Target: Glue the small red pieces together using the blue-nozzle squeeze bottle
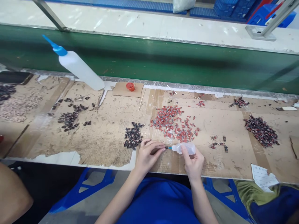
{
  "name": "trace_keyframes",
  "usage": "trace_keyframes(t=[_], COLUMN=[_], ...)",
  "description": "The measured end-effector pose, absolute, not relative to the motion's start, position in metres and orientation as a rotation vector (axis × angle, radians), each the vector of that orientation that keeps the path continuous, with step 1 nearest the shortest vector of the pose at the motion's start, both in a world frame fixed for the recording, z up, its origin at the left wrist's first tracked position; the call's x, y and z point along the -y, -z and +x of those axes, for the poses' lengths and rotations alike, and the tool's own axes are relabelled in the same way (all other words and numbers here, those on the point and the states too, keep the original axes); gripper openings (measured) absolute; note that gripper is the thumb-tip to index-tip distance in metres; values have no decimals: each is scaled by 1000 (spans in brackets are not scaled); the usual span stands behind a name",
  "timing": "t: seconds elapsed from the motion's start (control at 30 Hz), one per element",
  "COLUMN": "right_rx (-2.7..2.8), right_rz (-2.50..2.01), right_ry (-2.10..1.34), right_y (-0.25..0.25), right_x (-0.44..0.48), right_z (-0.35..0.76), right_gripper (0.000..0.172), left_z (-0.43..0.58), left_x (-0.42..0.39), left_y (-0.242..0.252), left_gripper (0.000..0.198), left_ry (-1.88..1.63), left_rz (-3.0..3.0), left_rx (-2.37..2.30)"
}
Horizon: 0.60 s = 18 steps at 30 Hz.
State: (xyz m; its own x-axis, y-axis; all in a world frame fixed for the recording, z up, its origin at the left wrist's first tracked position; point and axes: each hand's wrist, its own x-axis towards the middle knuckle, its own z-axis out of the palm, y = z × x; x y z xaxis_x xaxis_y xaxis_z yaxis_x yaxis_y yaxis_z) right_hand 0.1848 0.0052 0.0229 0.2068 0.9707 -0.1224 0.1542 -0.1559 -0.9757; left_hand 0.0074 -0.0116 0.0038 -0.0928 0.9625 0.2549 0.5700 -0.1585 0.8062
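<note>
My left hand (149, 155) pinches a small dark part (166, 147) between thumb and fingers, over the cardboard near its front edge. In my right hand (194, 161) lies a small translucent squeeze bottle (187, 148), held sideways with its thin blue tip pointing left. The tip meets or nearly meets the dark part; I cannot tell which. A heap of small black parts (133, 136) sits just left of my left hand. Beyond both hands spreads a pile of small red and silver parts (167, 118). A few red and black pieces (218, 144) lie right of my right hand.
A large white bottle with a blue nozzle (80, 70) stands at the back left, near a red cap (130, 86) on a cardboard square. More piles lie on the left (71, 118) and right (261, 130). A green panel (149, 62) runs behind. People sit at either side.
</note>
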Motion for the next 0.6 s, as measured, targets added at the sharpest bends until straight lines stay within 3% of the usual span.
trace_keyframes(t=[0.3, 0.43, 0.6], right_rx=[846, 734, 1042], right_rz=[-1473, -1494, -1779], right_ry=[-952, -748, -320], right_y=[-18, -19, -22], right_x=[-3, 0, 6], right_z=[192, 213, 237], right_gripper=[35, 41, 42], left_z=[6, 3, 2], left_x=[11, 10, 3], left_y=[-3, -7, -15], left_gripper=[4, 10, 9], left_ry=[-1167, -1110, -1086], left_rz=[1752, 1704, 1774], left_rx=[-1637, -1601, -1627])
